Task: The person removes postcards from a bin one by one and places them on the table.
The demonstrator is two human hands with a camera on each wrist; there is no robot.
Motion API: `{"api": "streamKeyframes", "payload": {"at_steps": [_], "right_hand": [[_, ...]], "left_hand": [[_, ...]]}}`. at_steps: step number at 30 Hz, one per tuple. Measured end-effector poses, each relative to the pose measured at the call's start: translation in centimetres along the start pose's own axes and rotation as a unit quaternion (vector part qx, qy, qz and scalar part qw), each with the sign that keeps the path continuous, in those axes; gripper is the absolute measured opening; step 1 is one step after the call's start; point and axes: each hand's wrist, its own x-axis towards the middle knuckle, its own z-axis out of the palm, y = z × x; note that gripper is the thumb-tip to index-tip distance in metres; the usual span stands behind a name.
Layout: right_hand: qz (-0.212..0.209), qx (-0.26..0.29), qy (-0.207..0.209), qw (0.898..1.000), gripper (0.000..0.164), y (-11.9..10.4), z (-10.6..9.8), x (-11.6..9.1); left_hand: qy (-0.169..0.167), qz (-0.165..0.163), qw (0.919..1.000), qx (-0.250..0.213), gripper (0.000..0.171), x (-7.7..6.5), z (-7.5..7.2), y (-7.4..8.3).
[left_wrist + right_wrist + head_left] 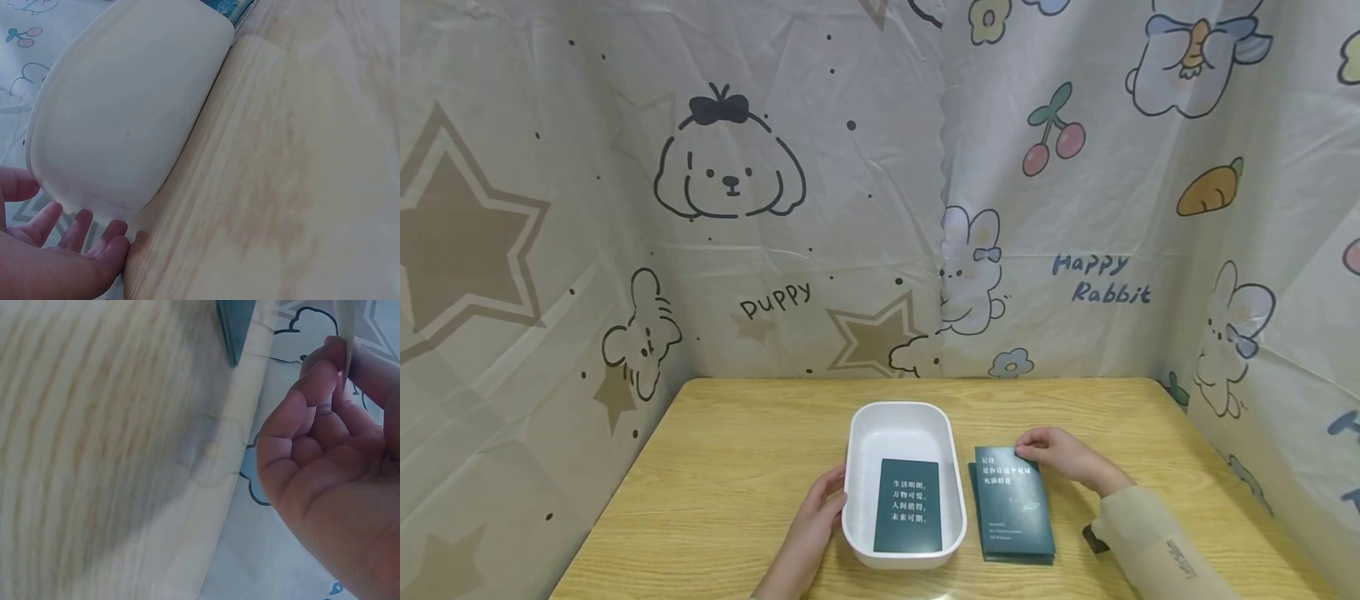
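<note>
A white plastic tray (901,417) stands on the table, with a dark green card (908,500) bearing white printed lines lying inside it. My left hand (820,508) rests at the tray's left side. In the left wrist view its spread fingers (78,228) touch the outer wall. To the right of the tray is a stack of similar green cards (1018,557). Between thumb and fingers, my right hand (1060,454) pinches the top card (1011,500) by its upper right corner. That card shows edge-on in the right wrist view, apart from the stack's corner.
The wood-grain table (745,450) carries the tray and cards near its front. A small black object (1095,539) sits by the right sleeve (1150,533). Patterned cloth (850,208) hangs behind and along both sides of the table.
</note>
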Motion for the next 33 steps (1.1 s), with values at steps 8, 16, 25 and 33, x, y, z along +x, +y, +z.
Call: {"api": "streamKeyframes", "payload": {"at_steps": [8, 16, 25, 33], "right_hand": [[-0.028, -0.021, 0.000, 0.999, 0.022, 0.1, 0.4, 0.6], [-0.017, -0.058, 0.028, 0.998, 0.015, 0.5, 1.4, 1.2], [0.001, -0.112, 0.067, 0.991, 0.008, 1.0, 2.2, 1.6], [0.005, -0.144, 0.074, 0.987, 0.008, 0.4, 2.5, 1.6]], "left_hand": [[0.000, 0.002, 1.0000, 0.008, 0.046, -0.2, -0.1, 0.2], [0.002, -0.005, 0.9999, 0.012, 0.046, -0.1, -0.1, 0.1], [0.000, -0.010, 0.9999, 0.013, 0.046, 0.0, -0.1, 0.1], [-0.001, -0.010, 0.9999, 0.013, 0.047, -0.2, -0.2, 0.2]]}}
